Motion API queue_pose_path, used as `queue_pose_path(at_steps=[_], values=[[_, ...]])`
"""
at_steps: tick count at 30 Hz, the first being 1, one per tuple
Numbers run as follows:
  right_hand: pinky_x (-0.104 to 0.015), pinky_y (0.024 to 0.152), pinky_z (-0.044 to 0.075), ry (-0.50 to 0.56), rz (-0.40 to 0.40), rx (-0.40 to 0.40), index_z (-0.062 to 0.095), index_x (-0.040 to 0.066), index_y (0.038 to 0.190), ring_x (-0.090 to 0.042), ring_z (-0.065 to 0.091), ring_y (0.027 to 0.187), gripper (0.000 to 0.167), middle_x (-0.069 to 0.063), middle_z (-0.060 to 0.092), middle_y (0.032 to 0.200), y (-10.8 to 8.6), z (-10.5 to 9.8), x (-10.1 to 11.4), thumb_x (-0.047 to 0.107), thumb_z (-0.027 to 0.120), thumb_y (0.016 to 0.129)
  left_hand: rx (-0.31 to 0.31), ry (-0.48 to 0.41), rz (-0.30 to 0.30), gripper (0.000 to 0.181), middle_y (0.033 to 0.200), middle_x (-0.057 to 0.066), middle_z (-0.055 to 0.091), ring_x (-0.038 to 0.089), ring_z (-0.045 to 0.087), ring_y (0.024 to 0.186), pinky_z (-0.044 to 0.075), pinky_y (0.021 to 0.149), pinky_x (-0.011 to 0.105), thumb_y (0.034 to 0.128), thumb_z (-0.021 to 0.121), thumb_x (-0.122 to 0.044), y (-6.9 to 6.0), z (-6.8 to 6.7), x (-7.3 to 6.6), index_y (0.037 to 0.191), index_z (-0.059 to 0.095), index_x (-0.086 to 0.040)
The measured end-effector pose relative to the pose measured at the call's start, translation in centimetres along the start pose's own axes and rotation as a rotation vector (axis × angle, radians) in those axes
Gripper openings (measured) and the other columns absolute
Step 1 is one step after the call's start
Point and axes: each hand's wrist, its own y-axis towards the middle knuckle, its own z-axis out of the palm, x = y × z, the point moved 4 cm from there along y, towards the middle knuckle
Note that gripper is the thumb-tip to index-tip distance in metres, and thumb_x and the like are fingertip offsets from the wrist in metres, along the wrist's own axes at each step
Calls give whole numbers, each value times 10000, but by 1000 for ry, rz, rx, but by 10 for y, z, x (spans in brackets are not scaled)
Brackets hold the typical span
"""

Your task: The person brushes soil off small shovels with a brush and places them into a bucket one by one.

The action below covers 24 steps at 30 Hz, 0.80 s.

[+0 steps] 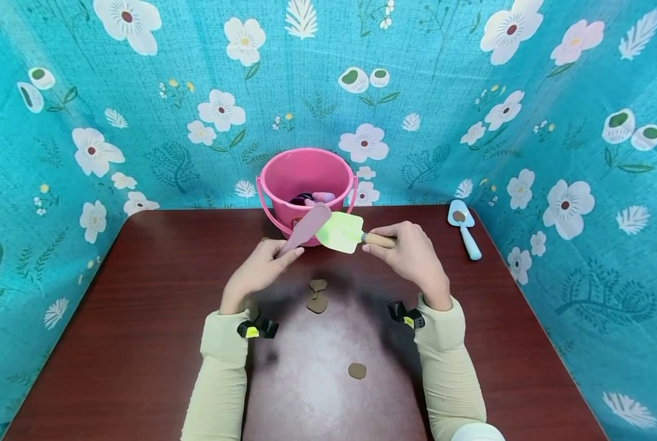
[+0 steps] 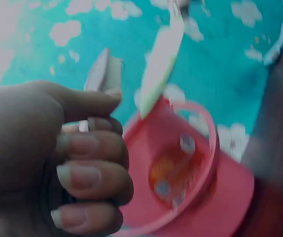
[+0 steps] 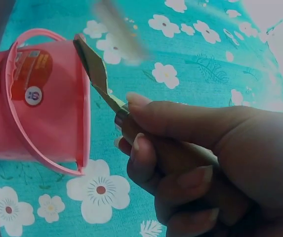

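Note:
My left hand [image 1: 257, 269] holds a mauve brush [image 1: 308, 226]; pale bristles seem to show on it in the left wrist view, though blurred. In my right hand [image 1: 411, 254] is a small hand trowel with a lime-green blade [image 1: 342, 233] and a wooden handle [image 1: 380, 240], gripped between thumb and curled fingers. Brush tip and trowel blade overlap in the head view, in front of a pink bucket [image 1: 284, 202]; whether they touch, I cannot tell. Pink and dark things [image 1: 323, 196] lie inside the bucket.
Flat brown pieces [image 1: 317, 302] lie on the dark wooden table [image 1: 157, 288] below the hands, and another brown piece [image 1: 357, 370] is nearer the front. At the back right lies a light-blue trowel [image 1: 468, 236] with a brown spot on its blade. Flowered turquoise cloth [image 1: 306, 92] encloses the table.

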Motion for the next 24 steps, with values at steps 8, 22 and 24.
queue_pose_path(at_steps=[8,22,24], values=[[-361,711,522,30,-47,8,777,102,1156,-155,700,786,328,-36,783,996,-1,5,9,229,835,859,109,22,49,326,607,-39,413,100,395,568,350,564,260,1018,628,-280,8,32,-14,746,555,-115],[-385,739,525,15,5,-8,783,97,1139,-178,724,824,314,-45,784,999,0,2,3,229,835,859,-76,78,-138,361,605,19,410,166,368,558,293,496,287,1037,585,-338,-1,-6,24,768,564,-98],[-376,733,523,22,1,0,782,100,1142,-173,719,823,314,-43,783,998,0,3,2,232,833,861,-73,26,-135,360,606,17,411,159,356,533,289,484,283,1034,591,-342,-1,-7,23,785,566,-84]])
